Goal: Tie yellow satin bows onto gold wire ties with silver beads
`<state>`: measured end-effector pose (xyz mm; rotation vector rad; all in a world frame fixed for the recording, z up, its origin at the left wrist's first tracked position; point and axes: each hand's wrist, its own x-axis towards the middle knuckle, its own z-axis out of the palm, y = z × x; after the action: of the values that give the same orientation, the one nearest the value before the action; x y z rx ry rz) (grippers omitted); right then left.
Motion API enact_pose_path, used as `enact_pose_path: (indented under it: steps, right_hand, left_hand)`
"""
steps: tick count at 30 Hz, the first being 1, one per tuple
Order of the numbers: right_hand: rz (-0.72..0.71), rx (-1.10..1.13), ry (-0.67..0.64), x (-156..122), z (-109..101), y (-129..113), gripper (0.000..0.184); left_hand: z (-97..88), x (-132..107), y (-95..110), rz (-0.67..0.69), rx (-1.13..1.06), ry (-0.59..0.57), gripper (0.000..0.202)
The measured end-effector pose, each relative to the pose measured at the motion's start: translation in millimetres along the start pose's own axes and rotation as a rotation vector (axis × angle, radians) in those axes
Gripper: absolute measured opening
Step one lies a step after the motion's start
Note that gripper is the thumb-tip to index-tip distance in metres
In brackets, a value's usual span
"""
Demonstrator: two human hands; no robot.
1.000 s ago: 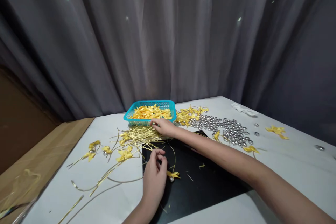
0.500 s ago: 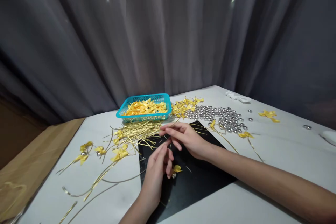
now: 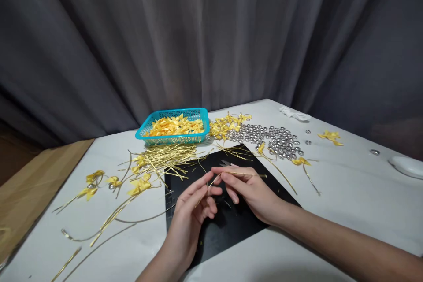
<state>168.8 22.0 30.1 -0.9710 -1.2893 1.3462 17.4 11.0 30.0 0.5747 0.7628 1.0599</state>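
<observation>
Over the black mat [image 3: 228, 233] my two hands meet at a thin gold wire [image 3: 244, 174]. My left hand [image 3: 191, 216] pinches its lower left part between thumb and forefinger, with the other fingers curled. My right hand [image 3: 253, 189] grips the wire between thumb and fingertips, and the wire's far end sticks out to the right above the knuckles. A grey pointed blade [image 3: 226, 163] shows just behind my right fingers; the rest of that tool is hidden.
Behind the mat lie a pile of gold wires [image 3: 172, 156] and a blue basket [image 3: 139, 134] of yellow ribbon pieces. Silver beads [image 3: 280, 141] spread to the right. Yellow ribbon flowers [image 3: 140, 185] on wires lie at left. A white object [image 3: 408, 166] sits far right.
My hands have come together, and a gold wire now shows clearly between them. The small yellow flower with a bead beside my left hand is out of sight. The view has tilted slightly.
</observation>
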Motion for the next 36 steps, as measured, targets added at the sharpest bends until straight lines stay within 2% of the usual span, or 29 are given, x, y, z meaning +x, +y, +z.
enact_pose_path:
  steps: [4,7,9,13,20,22,25,28,32,36]
  right_hand:
    - [0.05,0.022,-0.021,-1,-4,-2,0.033]
    - [0.02,-0.004,-0.069,-2,-9,-2,0.029]
    - [-0.004,-0.008,-0.106,-2,-11,-3,0.027]
    - [-0.039,-0.017,-0.133,-2,-12,-3,0.025]
    - [-0.018,0.067,-0.236,-4,-11,-2,0.019]
    - [0.0,0.094,-0.224,-4,-10,-2,0.02]
    - [0.091,0.226,-0.138,-4,-9,-5,0.021]
    - [0.207,0.405,-0.054,-4,-9,-8,0.022]
    - [0.297,0.567,-0.009,-3,-8,-15,0.026]
    - [0.342,0.648,0.024,-4,-6,-18,0.023]
  left_hand:
    - [-0.4,-1,1,-0.087,-0.056,-0.058,0.022]
    - [-0.9,-1,2,-0.14,-0.121,-0.084,0.014]
    - [-1.3,-2,3,-0.161,-0.168,-0.095,0.015]
    - [-2.9,-4,3,-0.157,-0.211,-0.13,0.029]
    - [-4.0,0,-3,-0.154,-0.166,0.01,0.023]
    - [-1.5,-1,-3,-0.148,-0.176,0.017,0.023]
    - [2.7,-4,-2,-0.144,-0.199,0.007,0.022]
    - [4.9,-5,0,-0.146,-0.21,0.003,0.015]
    - [6.4,-4,6,-0.143,-0.258,-0.015,0.006]
    - [9.6,-5,10,-0.19,-0.327,0.022,0.011]
